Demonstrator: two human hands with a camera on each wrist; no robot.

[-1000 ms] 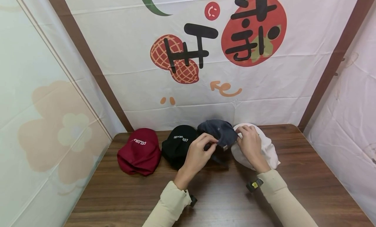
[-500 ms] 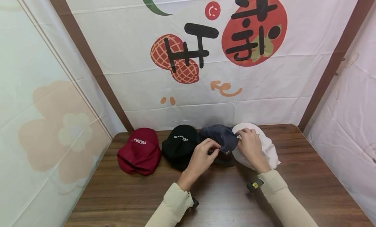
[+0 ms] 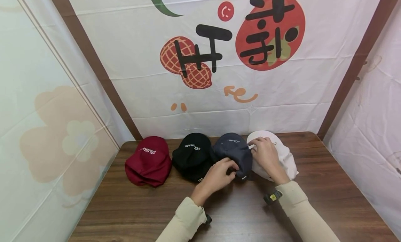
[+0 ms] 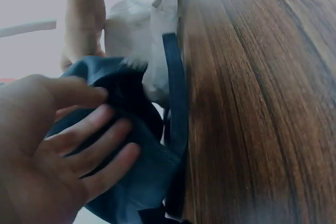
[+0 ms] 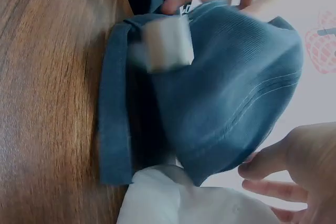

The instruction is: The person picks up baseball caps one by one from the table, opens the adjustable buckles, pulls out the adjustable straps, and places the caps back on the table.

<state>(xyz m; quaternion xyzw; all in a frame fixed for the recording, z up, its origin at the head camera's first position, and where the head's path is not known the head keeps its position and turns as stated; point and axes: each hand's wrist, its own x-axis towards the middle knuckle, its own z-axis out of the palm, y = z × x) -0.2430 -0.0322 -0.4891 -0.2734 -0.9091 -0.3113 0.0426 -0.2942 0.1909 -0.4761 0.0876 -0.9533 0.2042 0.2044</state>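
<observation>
A navy baseball cap [image 3: 230, 151] with white lettering rests on the table between a black cap [image 3: 191, 155] and a white cap [image 3: 284, 153]. My left hand [image 3: 218, 175] is at its near side; the left wrist view shows the fingers loosely extended against the fabric. Over the white cap's left side is my right hand [image 3: 266, 154], its thumb [image 5: 257, 166] at the navy cap's edge and its fingers apart. A pale tag [image 5: 168, 43] hangs off the navy cap, blurred in the right wrist view. Part of the white cap is hidden behind the right hand.
A maroon cap [image 3: 148, 162] sits at the left end of the row. The wooden table [image 3: 238, 214] extends toward me in front of the caps. A printed white cloth [image 3: 219, 117] hangs behind, with more cloth on both sides.
The navy cap has been lowered and tipped toward me, and its lettering now shows. My left hand has moved slightly right and nearer, its pinch loosened. The right hand has barely moved, its fingers loosened.
</observation>
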